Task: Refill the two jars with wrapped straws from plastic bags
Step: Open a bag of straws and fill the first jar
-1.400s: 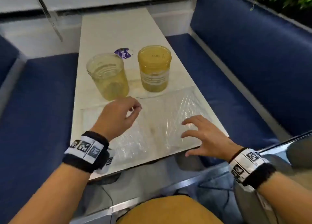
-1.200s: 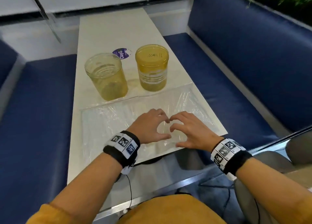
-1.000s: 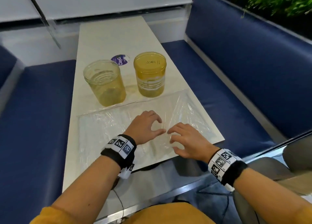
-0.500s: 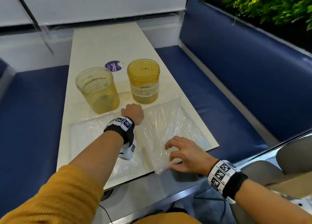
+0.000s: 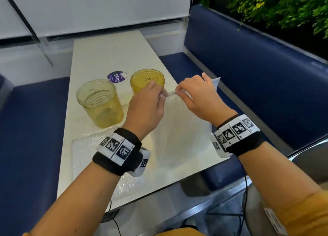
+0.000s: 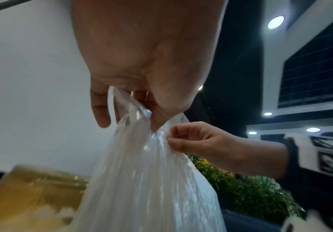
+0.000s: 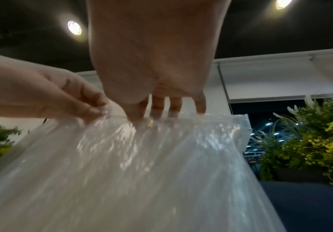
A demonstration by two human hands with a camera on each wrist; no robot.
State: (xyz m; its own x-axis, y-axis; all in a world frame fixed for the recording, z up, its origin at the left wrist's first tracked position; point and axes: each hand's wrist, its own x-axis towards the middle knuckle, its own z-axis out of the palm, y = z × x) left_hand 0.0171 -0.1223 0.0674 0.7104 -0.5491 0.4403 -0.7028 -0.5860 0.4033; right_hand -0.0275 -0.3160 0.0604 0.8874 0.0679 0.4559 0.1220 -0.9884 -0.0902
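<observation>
A clear plastic bag of wrapped straws (image 5: 179, 129) hangs upright over the near right of the table, lifted by its top edge. My left hand (image 5: 160, 95) pinches the left part of that edge, and my right hand (image 5: 179, 93) pinches it just to the right. The left wrist view shows the bag (image 6: 147, 180) hanging from my left hand (image 6: 139, 113). In the right wrist view my right fingers (image 7: 157, 108) grip the bag's top seam (image 7: 181, 119). Two yellowish jars stand behind: an open one (image 5: 100, 103) at left, another (image 5: 147, 80) partly hidden by my left hand.
A second clear bag (image 5: 85, 157) lies flat on the white table (image 5: 110, 54) under my left wrist. A purple round sticker (image 5: 116, 77) lies behind the jars. Blue benches (image 5: 32, 129) flank the table on both sides. Plants (image 5: 276, 6) stand at the upper right.
Both hands went from touching the flat bags to gripping the right bag's top edge and lifting it upright off the table. The head view tilted upward.
</observation>
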